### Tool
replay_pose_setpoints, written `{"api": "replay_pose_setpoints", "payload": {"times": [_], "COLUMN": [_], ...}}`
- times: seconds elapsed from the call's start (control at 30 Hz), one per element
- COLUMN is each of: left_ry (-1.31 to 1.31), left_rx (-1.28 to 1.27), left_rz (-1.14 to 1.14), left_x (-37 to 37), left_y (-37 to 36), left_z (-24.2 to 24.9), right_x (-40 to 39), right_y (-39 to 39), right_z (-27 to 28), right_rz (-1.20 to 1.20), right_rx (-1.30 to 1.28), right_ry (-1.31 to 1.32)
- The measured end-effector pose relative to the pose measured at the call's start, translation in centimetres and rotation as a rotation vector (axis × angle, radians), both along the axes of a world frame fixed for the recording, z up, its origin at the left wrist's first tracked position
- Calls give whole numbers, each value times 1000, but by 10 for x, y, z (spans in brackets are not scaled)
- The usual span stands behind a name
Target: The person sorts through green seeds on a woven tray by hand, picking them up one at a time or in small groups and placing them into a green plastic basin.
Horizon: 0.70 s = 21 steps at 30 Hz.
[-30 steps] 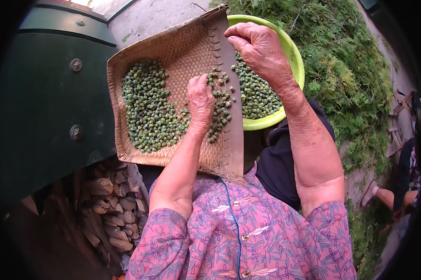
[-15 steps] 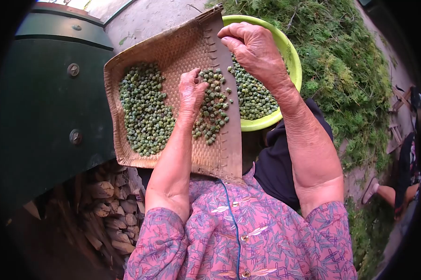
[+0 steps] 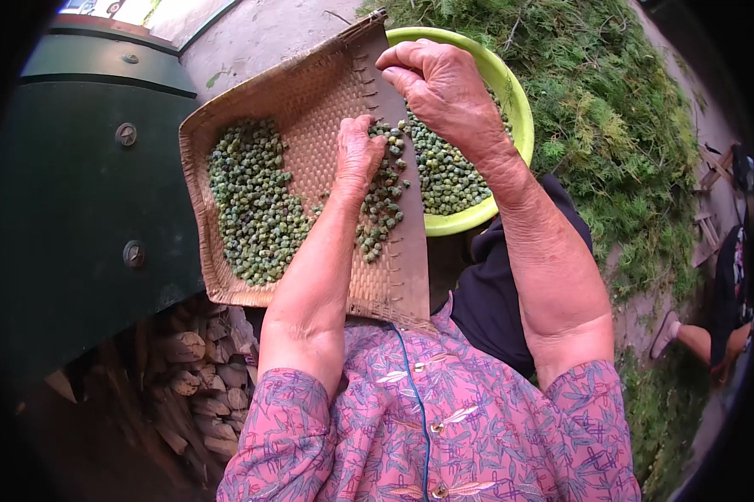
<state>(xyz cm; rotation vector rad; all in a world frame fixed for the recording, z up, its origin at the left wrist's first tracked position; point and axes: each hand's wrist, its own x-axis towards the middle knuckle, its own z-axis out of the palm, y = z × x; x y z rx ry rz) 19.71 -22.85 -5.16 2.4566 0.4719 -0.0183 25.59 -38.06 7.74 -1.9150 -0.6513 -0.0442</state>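
Knobbly round pods were touched by the half-curled left hand. The right hand was loosely pinched, both holds unclear.

The woven tray is shallow, tan and roughly rectangular, with raised walls on its far and left sides. A flat brown strip is stitched along its right edge. Small, round, knobbly green pieces lie on the weave in two groups: a large pile at left and a smaller, looser cluster beside the strip. The round yellow-green basin stands at right, its left rim partly covered by the strip in this view, and contains similar green pieces.
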Motion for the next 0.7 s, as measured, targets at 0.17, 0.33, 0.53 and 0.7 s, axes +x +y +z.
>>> {"api": "replay_pose_setpoints", "payload": {"times": [0.17, 0.33, 0.53, 0.7], "left_ry": [-45, -81, -197, 12], "left_rx": [2, -502, -249, -2], "left_rz": [-142, -101, 43, 4], "left_x": [9, 8, -19, -39], "left_y": [-16, -22, 9, 13], "left_z": [-13, -9, -1, -2], "right_x": [3, 4, 3, 2], "right_y": [0, -3, -5, -4], "right_z": [-2, 0, 0, 0], "right_rz": [-8, -9, -4, 7], "right_rx": [2, 11, 20, 9], "right_ry": [-41, -29, -6, 2]}}
